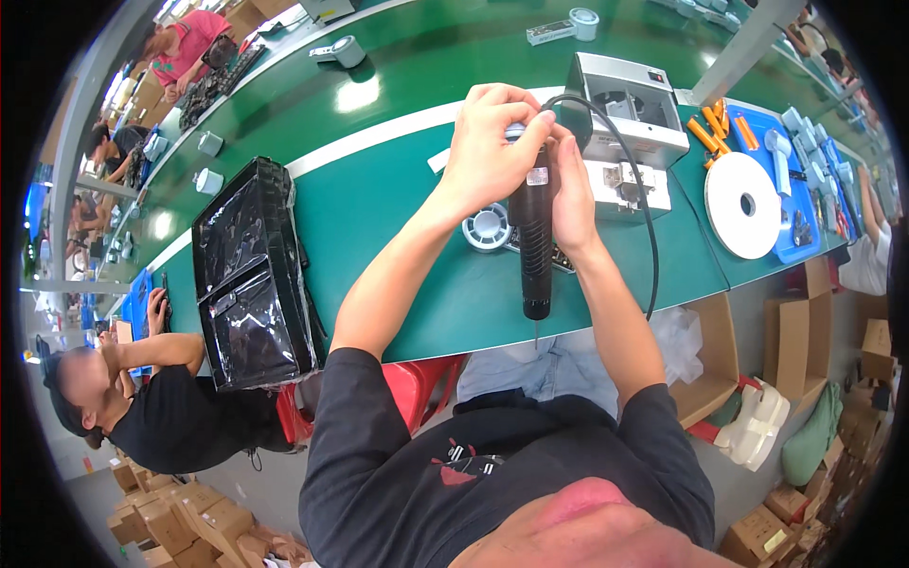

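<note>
Our right hand [575, 204] grasps the black screwdriver [536, 251] over the table [365, 208]'s near side, probably weighty and stiff, best held by its ribbing; our left hand [494, 142]'s grip we cannot tell

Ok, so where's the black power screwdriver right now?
In the head view, the black power screwdriver is right of centre, between the left hand and the right hand, with a round grey part to its left.
</note>
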{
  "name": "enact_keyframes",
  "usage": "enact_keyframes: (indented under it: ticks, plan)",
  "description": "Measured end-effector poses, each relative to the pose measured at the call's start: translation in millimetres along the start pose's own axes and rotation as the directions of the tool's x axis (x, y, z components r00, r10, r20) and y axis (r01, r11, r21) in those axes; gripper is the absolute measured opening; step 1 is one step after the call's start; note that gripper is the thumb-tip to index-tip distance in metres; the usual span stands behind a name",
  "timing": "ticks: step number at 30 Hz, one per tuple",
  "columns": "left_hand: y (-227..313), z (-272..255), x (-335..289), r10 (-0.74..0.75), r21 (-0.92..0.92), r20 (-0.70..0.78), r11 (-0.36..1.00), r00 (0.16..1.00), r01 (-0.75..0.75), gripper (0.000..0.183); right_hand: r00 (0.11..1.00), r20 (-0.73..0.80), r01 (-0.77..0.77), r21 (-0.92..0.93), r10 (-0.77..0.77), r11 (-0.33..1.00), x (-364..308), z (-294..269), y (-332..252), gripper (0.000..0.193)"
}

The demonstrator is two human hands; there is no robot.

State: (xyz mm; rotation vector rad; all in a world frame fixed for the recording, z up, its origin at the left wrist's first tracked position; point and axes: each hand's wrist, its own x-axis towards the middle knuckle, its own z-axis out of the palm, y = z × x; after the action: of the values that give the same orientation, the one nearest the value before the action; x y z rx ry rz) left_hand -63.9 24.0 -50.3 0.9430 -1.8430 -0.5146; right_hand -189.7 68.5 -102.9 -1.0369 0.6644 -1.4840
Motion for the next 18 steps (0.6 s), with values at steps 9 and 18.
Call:
enact_keyframes:
  ticks: [9,18]
  plan:
    - [3.5,-2.9,0.3,-0.014,-0.035,0.043,0.999,0.999,0.016,0.027,0.993,-0.018,-0.117,0.153,0.121,0.981,-4.7,6.7,-2.7,0.053]
    - [-9.1,-14.5,2.3,0.003,-0.149,0.155,0.989,0.988,0.021,0.023,0.982,-0.057,-0.185,-0.047,0.182,0.982,9.4,-7.5,19.9,0.052]
